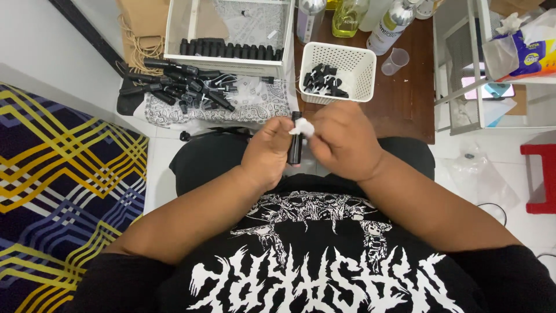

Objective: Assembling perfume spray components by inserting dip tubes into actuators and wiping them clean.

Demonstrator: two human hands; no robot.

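Observation:
My left hand (265, 152) grips a slim black bottle (295, 148), held upright in front of my chest. My right hand (343, 139) is closed around a small white piece (305, 128) pressed at the bottle's top. Both hands touch each other over my lap. Ahead on the floor lies a pile of similar black bottles (174, 84) on a patterned cloth (255, 104). A white perforated basket (340, 68) on a brown board holds several small black caps (321, 81).
A white wire-frame box (231, 55) with a row of black bottles stands at the back. Clear and silver bottles (394, 23) and a small plastic cup (395, 61) sit on the brown board. A yellow-striped mat (63, 174) lies left, a red stool (541, 179) right.

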